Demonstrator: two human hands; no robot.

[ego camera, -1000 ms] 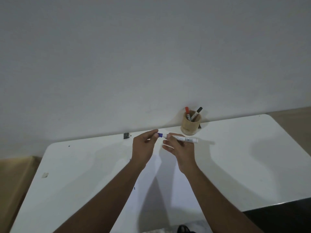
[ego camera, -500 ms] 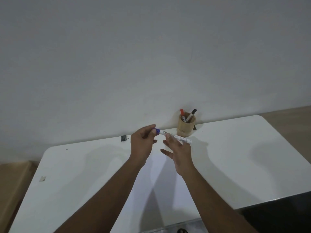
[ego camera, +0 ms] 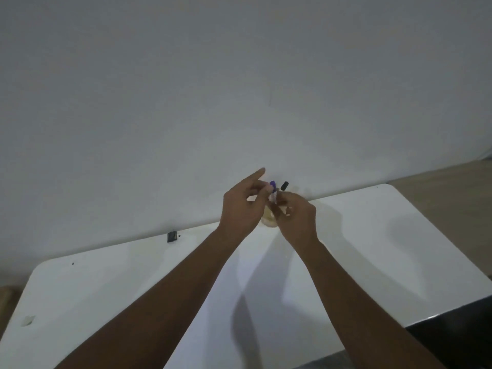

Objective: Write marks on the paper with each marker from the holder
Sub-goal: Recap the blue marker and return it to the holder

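With our left hand [ego camera: 243,209] pinching the blue-capped marker [ego camera: 272,189] upright over the holder [ego camera: 269,221] at the table's [ego camera: 399,235] far edge and our right hand [ego camera: 298,217] curled beside it, grip unclear, we risk toppling the holder or knocking the black-capped marker [ego camera: 284,185]

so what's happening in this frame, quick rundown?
A person has both hands up over the wooden holder at the back of the white table. The left hand pinches the blue-capped marker, held roughly upright over the holder, with the right hand close beside it. A black-capped marker sticks up behind. The paper lies between the forearms; any marks on it aren't readable here.
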